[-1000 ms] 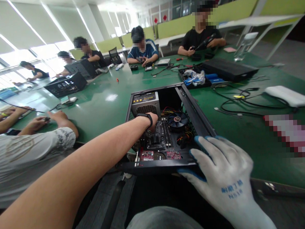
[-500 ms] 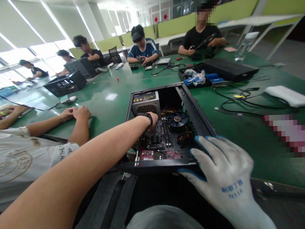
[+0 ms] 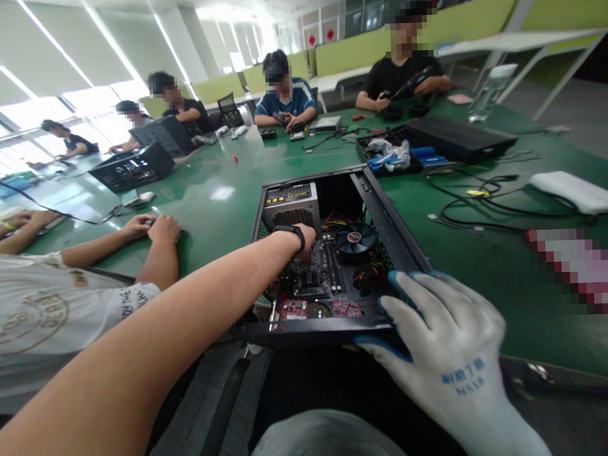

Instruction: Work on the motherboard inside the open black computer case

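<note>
An open black computer case (image 3: 407, 241) lies before me at the table's near edge. My bare left hand (image 3: 306, 238), with a black band at the wrist, reaches down into it over the motherboard (image 3: 310, 277). Its fingers point away from me and are hidden, so what they touch cannot be seen. Beside that hand is the power supply (image 3: 292, 206), and right of it sits a round cooling fan (image 3: 355, 238). My right hand (image 3: 442, 329), in a white and blue work glove, grips the near right corner of the case, fingers over the side and thumb at the front.
On the green table (image 3: 209, 221) cables (image 3: 475, 199) and a white pouch-like item (image 3: 576, 190) lie to the right. Behind the case is a black tray (image 3: 368, 152) with gloves. A co-worker's hands (image 3: 157, 228) rest close by on the left. Several people sit further off.
Both my hands and the computer case keep their places. The co-worker on the left has shifted a little.
</note>
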Available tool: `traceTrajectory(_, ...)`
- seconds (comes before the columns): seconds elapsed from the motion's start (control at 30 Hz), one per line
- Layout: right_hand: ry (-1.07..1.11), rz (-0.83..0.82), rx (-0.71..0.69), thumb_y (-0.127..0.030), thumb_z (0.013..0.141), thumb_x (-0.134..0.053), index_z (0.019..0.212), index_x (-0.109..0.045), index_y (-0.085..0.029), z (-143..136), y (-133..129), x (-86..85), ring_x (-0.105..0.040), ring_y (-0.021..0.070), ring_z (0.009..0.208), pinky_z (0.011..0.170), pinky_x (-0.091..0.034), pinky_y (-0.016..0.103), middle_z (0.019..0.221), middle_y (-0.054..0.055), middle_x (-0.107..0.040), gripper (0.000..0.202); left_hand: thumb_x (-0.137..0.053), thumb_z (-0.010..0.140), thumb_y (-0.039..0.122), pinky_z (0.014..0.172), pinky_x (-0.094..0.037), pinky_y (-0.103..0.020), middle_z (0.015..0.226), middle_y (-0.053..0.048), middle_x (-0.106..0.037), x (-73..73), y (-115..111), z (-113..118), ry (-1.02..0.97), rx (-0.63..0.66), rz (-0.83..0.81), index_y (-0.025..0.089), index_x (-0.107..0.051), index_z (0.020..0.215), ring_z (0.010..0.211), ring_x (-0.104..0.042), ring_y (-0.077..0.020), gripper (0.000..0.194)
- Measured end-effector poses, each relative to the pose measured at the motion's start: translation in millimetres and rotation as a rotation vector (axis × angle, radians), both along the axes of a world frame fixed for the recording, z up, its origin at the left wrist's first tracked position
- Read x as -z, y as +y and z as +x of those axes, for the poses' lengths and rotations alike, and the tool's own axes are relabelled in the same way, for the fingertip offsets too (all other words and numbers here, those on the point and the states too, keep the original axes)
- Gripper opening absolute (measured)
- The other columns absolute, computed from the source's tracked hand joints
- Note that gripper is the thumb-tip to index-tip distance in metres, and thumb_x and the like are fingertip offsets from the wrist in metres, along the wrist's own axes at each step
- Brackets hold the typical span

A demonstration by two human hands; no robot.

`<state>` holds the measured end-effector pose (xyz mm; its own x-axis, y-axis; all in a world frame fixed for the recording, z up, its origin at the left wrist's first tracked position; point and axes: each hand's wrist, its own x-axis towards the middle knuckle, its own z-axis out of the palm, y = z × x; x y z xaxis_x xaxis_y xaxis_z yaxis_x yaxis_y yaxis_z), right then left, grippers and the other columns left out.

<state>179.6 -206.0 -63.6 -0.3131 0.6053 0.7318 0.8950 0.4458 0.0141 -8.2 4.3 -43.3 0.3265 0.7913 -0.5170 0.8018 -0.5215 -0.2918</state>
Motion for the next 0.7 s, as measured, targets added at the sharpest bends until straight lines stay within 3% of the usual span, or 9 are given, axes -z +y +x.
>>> traceTrajectory(0.3, -0.005, 0.003, -0.014, -0.054, 0.075, -0.074, 0.095, -0.065, -0.017, 1.4, -0.3, 0.4, -0.061, 0.0332, 0.104, 0.095, -0.047, 0.054, 0.115, 0.015, -0.069, 0.043, -0.085, 0.059, 0.038, 0.092, -0.053, -0.027, 0.112, -0.015, -0.074, 0.3, 0.0, 0.6, 0.024, 0.005, -0.014, 0.011, -0.074, 0.113, 0.106, -0.068, -0.0279, 0.061)
traceTrajectory(0.7, -0.009, -0.005, -0.006, -0.055, 0.075, -0.073, 0.095, -0.066, -0.017, 1.2, -0.6, 0.8, -0.060, 0.0333, 0.105, 0.095, -0.047, 0.054, 0.115, 0.015, -0.068, 0.043, -0.088, 0.056, 0.036, 0.096, -0.050, -0.028, 0.111, -0.014, -0.075, 3.7, 2.6, -1.6, -0.016, -0.002, 0.010, 0.016, -0.073, 0.116, 0.109, -0.067, -0.0284, 0.065)
